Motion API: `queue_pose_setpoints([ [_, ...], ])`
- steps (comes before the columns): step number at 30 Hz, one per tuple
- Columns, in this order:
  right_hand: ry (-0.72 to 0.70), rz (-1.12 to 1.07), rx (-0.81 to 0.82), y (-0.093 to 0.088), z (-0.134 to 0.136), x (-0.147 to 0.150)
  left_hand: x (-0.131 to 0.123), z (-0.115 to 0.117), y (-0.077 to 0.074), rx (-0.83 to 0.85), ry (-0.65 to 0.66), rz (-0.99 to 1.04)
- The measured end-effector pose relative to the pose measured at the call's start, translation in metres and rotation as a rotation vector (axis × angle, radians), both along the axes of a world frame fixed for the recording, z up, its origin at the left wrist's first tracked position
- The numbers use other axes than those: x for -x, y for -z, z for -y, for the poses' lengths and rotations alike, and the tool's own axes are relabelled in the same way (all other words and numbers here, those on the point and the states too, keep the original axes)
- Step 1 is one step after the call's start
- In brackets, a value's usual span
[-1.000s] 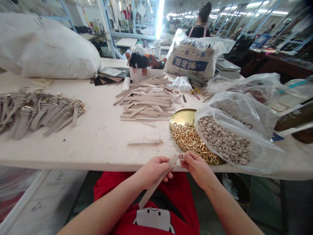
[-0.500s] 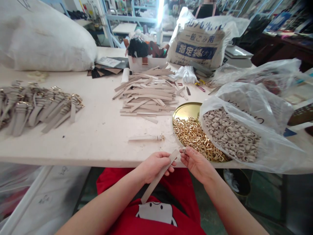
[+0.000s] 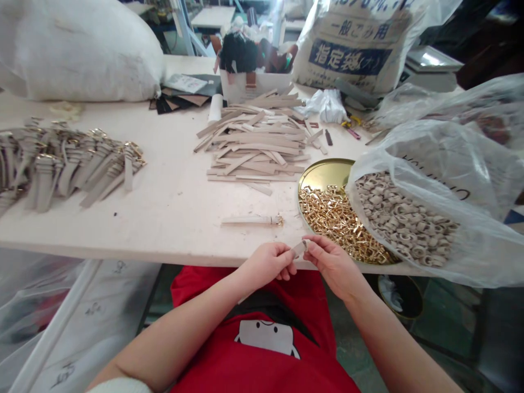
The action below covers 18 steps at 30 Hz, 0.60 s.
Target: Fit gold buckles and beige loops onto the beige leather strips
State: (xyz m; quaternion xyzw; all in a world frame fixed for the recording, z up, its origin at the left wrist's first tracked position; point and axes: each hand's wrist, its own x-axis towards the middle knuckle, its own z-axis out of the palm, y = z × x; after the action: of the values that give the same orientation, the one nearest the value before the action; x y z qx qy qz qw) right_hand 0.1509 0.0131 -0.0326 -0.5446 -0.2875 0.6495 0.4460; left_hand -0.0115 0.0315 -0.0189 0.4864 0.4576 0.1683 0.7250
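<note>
My left hand [image 3: 272, 263] is closed round a flat grey strap [image 3: 299, 249], whose end sticks out toward my right hand. Thumb and fingers of my right hand [image 3: 329, 262] pinch a small grey loop [image 3: 306, 243] at that strap end. Just beyond my hands a strap with a gold buckle [image 3: 249, 220] lies on the table. To the right are a gold tray [image 3: 323, 170] of small gold buckles [image 3: 339, 221] and a clear plastic bag [image 3: 434, 158] with many grey loops [image 3: 405, 218].
Loose grey straps [image 3: 257, 142] are piled mid-table, buckled straps [image 3: 69, 164] at the left. Behind stand a white sack [image 3: 82, 54], a filled box [image 3: 237, 87] and a printed bag [image 3: 352, 54]. Pink-handled scissors [image 3: 351, 130] lie near the tray. The table's front edge [image 3: 196, 259] runs before me.
The view has tilted down and shifted slightly. My hands have come together, with the loop now at the strap's end; the strap's long lower part is mostly hidden behind my left hand and forearm.
</note>
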Motion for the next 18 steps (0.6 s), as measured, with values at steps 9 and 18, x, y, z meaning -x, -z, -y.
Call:
queue_pose_setpoints([
  [9,-0.148,0.142,-0.077,0.003,0.007,-0.003,0.007,0.004,-0.013,-0.161,0.199,-0.099],
  [18,-0.181,-0.146,-0.101,-0.002,0.015,0.024,0.007,0.009,-0.012,-0.309,0.039,-0.048],
])
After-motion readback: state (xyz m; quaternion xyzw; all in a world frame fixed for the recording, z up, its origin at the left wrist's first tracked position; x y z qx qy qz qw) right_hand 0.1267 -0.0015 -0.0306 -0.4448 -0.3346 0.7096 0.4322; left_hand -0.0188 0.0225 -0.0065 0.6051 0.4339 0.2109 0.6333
